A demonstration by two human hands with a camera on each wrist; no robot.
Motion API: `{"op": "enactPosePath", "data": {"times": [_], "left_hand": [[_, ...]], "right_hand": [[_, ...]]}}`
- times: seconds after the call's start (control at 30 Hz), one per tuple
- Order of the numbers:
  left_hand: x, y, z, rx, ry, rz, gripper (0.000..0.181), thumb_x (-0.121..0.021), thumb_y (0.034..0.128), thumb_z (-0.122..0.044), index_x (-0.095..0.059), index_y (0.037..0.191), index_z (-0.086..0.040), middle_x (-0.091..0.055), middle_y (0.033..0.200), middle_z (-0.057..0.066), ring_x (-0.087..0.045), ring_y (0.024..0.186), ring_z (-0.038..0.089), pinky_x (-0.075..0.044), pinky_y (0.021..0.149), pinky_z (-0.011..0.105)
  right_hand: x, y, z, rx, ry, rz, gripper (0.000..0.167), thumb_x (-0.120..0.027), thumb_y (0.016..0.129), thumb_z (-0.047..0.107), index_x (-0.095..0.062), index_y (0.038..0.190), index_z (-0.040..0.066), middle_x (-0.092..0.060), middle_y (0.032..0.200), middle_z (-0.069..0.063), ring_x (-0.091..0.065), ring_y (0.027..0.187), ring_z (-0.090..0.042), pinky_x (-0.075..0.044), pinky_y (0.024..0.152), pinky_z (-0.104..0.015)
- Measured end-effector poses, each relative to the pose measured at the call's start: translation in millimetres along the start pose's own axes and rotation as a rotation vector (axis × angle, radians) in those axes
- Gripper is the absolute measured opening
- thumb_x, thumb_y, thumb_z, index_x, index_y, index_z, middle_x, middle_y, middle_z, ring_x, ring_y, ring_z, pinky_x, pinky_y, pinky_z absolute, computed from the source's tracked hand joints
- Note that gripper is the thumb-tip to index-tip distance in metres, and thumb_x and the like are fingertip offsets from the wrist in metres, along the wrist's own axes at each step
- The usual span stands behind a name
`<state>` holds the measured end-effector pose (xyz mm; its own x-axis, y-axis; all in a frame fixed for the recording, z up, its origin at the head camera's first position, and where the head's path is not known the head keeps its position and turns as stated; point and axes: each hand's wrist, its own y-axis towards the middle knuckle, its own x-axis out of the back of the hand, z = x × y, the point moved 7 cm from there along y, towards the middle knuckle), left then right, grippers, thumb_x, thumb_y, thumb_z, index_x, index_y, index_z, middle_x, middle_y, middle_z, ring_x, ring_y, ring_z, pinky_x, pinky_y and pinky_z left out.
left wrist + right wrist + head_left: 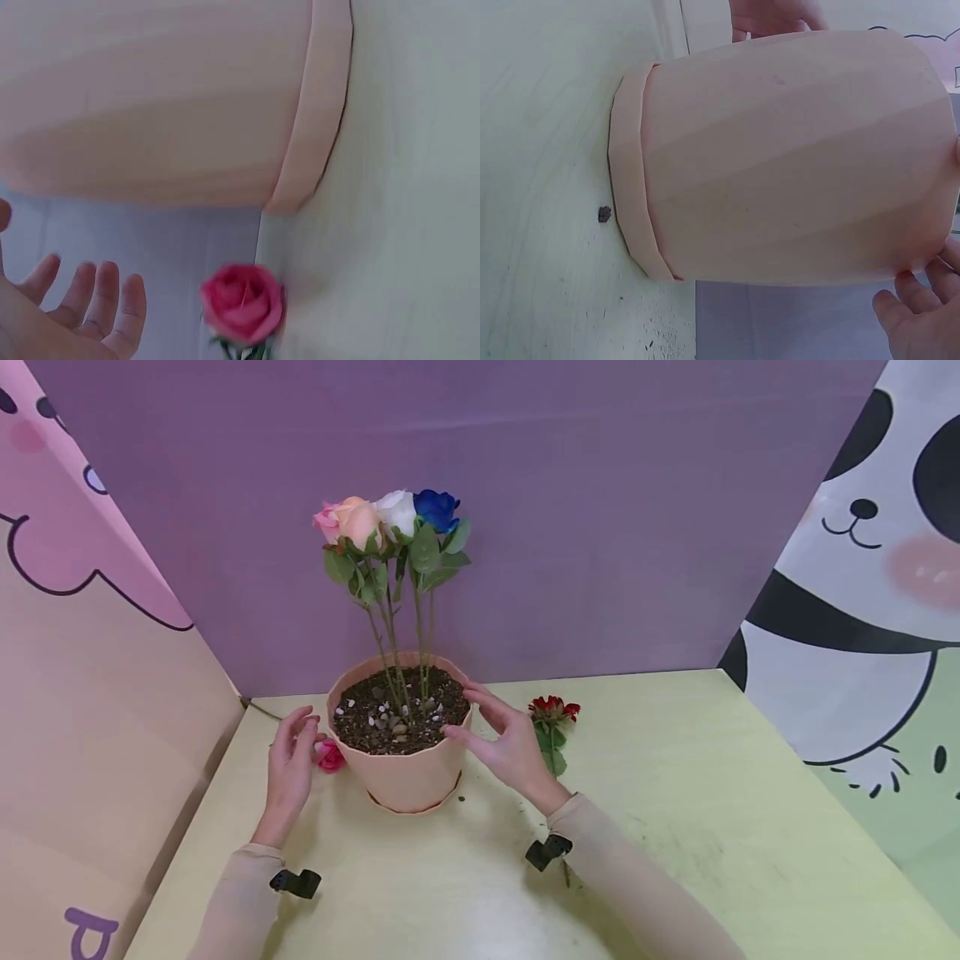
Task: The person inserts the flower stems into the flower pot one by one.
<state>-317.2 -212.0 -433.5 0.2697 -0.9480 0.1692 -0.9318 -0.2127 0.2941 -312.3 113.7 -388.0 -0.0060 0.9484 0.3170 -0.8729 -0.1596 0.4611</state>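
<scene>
A peach flowerpot (408,781) on a matching saucer (630,172) holds dark soil (367,702) with pebbles. Several long-stemmed artificial roses stand upright in it: pink, peach (358,521), white (397,512) and blue (437,510). At the pot's right side, my right hand (510,747) touches the rim with thumb and fingers spread; the right wrist view shows fingertips against the wall. My left hand (291,770) hovers by the left side, fingers loosely bent and holding nothing; a gap separates it from the pot in the left wrist view.
A deep-pink rose (329,756) lies left of the pot, its stem mostly hidden. To the right, a red flower (553,710) lies on the pale table (720,777), partly behind my right arm. Soil crumbs (604,214) dot the tabletop. A purple panel (600,543) stands behind.
</scene>
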Motion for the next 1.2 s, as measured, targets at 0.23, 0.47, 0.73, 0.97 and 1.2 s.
{"op": "enactPosePath", "data": {"times": [0.23,0.47,0.73,0.97,1.2], "left_hand": [[29.6,19.5,15.5,0.030,0.219,-0.040,0.039,-0.056,0.1100,-0.026,-0.066,0.141,-0.005,-0.066,0.136,0.019,-0.061,0.103,0.003,-0.045,0.077,0.006],[54.2,48.7,19.6,-0.174,0.534,-0.059,0.031,-0.068,0.1014,-0.014,-0.074,0.130,-0.002,-0.067,0.124,0.026,-0.070,0.110,0.045,-0.052,0.079,0.025],[55.0,66.2,38.1,-0.276,0.729,0.049,0.028,-0.072,0.0995,-0.013,-0.077,0.124,-0.001,-0.070,0.125,0.027,-0.069,0.106,0.045,-0.053,0.080,0.060],[52.9,78.6,52.1,-0.326,0.817,0.059,0.022,-0.075,0.0959,-0.009,-0.080,0.116,-0.002,-0.074,0.119,0.027,-0.070,0.103,0.049,-0.055,0.079,0.063],[50.9,87.7,65.2,-0.239,0.896,0.152,0.028,-0.062,0.1019,-0.007,-0.077,0.125,-0.007,-0.070,0.129,0.027,-0.067,0.112,0.052,-0.057,0.078,0.066]], "right_hand": [[-0.5,-1.9,-1.0,-0.017,-0.015,0.021,0.062,-0.087,0.090,0.019,-0.065,0.144,0.001,-0.059,0.157,-0.010,-0.052,0.149,-0.031,-0.045,0.120,-0.044],[3.5,-1.4,-1.2,-0.038,-0.003,0.025,0.061,-0.087,0.090,0.020,-0.065,0.144,0.003,-0.059,0.157,-0.009,-0.053,0.149,-0.030,-0.046,0.120,-0.043],[5.8,-0.8,-3.5,-0.030,-0.002,0.016,0.061,-0.087,0.090,0.022,-0.066,0.143,0.003,-0.060,0.157,-0.006,-0.056,0.146,-0.028,-0.048,0.118,-0.040],[5.6,-0.5,-4.4,-0.021,0.014,0.011,0.061,-0.087,0.090,0.025,-0.066,0.143,0.004,-0.059,0.157,-0.005,-0.057,0.145,-0.027,-0.049,0.116,-0.037],[4.3,1.6,-2.2,-0.014,0.032,0.016,0.061,-0.087,0.090,0.024,-0.066,0.144,0.003,-0.059,0.157,-0.005,-0.057,0.145,-0.027,-0.049,0.116,-0.037]]}}
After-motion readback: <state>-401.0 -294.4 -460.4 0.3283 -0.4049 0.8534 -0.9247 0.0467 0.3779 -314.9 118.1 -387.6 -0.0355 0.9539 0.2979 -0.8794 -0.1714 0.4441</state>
